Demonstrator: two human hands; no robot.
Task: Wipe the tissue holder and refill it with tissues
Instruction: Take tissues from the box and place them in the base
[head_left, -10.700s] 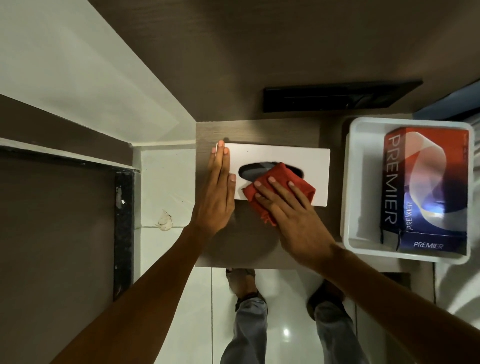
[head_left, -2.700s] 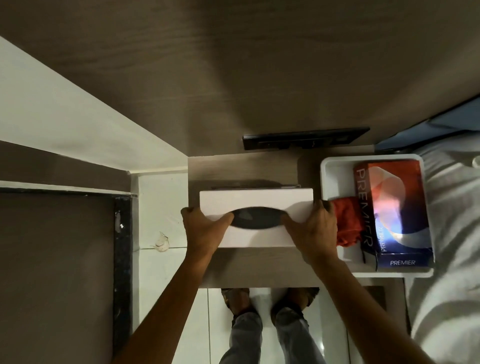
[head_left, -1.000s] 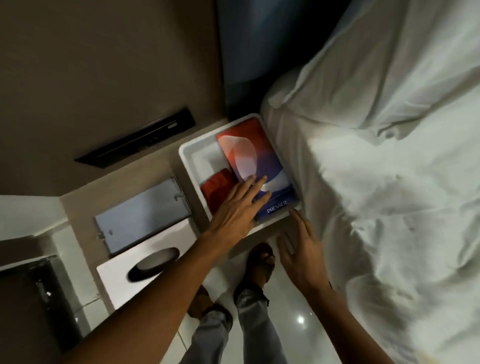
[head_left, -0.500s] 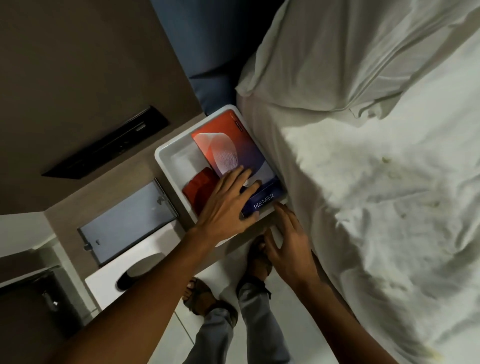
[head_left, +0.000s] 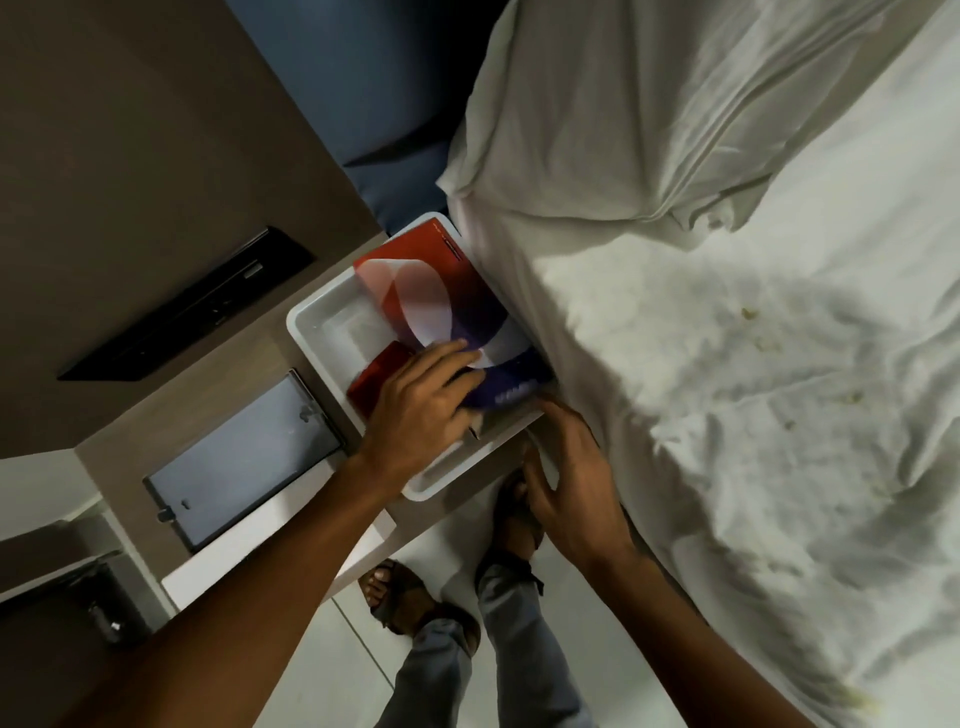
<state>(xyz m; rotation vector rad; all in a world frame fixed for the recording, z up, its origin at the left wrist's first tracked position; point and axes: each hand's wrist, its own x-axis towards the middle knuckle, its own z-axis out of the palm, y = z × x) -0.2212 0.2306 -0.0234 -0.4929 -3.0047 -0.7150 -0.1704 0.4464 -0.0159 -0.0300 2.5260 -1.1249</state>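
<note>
tissue holder (head_left: 218, 566) lying mostly hidden under forearm | left hand (head_left: 421, 400) grip closing around tissue box (head_left: 441, 306) | right hand (head_left: 566, 478) grip spreading, touching tray (head_left: 311, 332) edge

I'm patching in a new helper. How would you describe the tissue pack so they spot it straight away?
Start at the white tray wedged between the bed and the wooden shelf. The tissue pack lies flat inside, under the left hand. Unlike the plain red cloth beside it, it is glossy red and blue with a white swirl.

White-sheeted bed (head_left: 753, 389) beside wooden nightstand (head_left: 197, 415), tiled floor (head_left: 332, 675).
</note>
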